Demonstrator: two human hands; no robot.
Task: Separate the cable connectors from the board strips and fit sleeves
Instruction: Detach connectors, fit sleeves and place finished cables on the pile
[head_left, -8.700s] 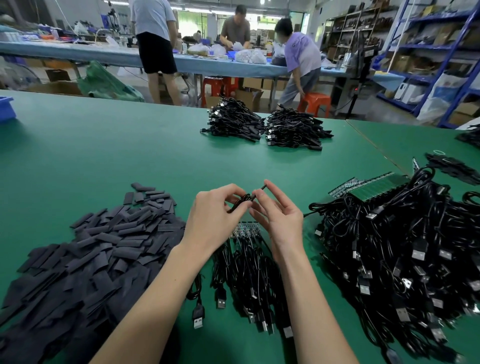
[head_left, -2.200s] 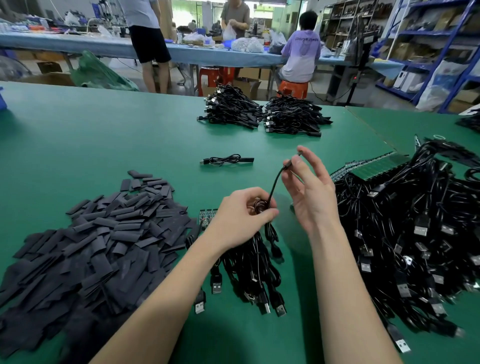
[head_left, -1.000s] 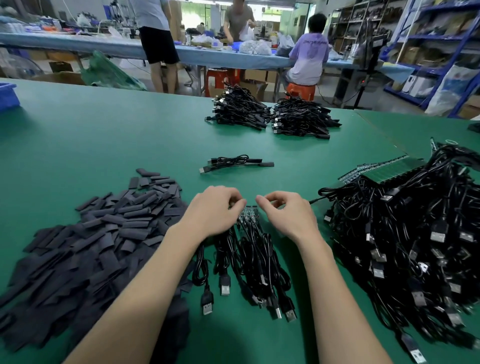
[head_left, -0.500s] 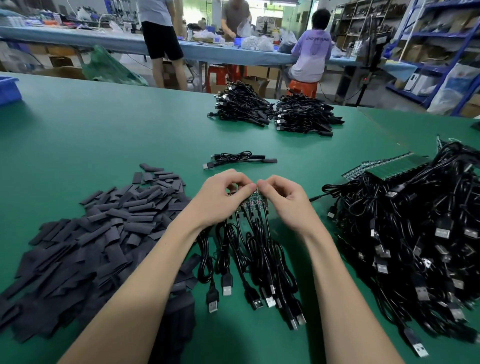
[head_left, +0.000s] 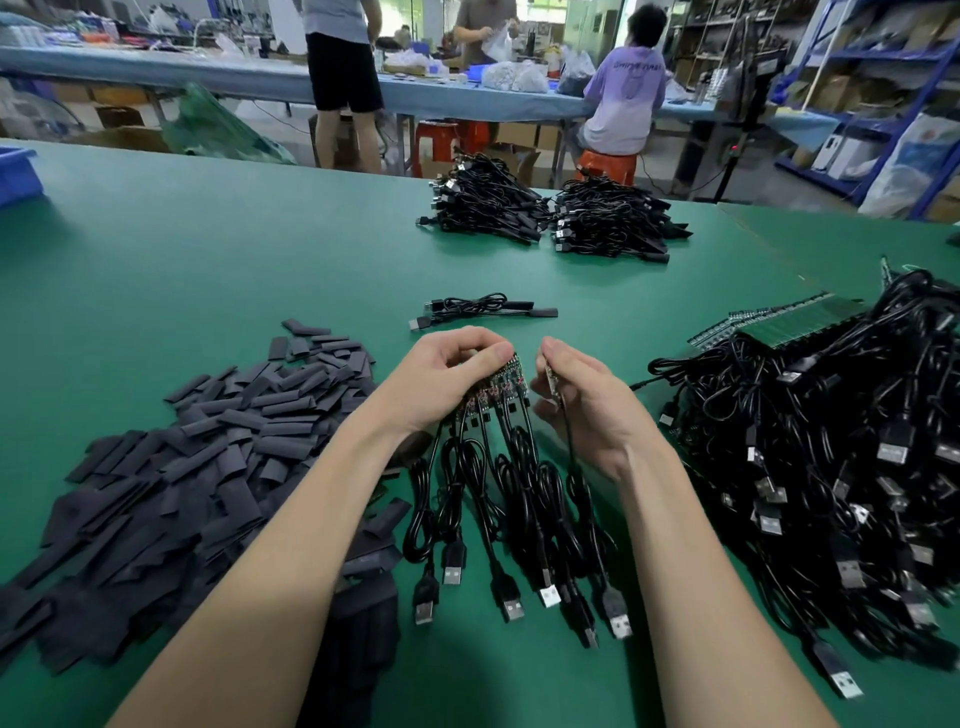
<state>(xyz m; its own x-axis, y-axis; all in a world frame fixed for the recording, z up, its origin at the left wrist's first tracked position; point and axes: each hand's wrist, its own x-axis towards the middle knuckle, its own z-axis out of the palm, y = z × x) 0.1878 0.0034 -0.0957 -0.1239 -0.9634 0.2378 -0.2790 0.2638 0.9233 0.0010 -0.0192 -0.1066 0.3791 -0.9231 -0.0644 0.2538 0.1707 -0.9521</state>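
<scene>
My left hand (head_left: 440, 382) grips a small board strip (head_left: 503, 387) with several black USB cables (head_left: 498, 499) hanging from it down onto the green table (head_left: 208, 270). Just to its right, my right hand (head_left: 587, 400) pinches one narrow board piece (head_left: 551, 382), apart from the strip, with its own cable trailing below. A heap of flat black sleeves (head_left: 171, 478) lies to the left. One finished sleeved cable (head_left: 483, 307) lies just beyond my hands.
A big tangle of black cables with green board strips (head_left: 810, 441) fills the right. Two bundles of finished cables (head_left: 550, 213) sit at the far side. A blue bin (head_left: 18, 174) stands at the far left edge. People work at a table behind.
Both hands lifted the board strip slightly off the table. My right hand has pulled one board piece with its cable away from the strip to the right.
</scene>
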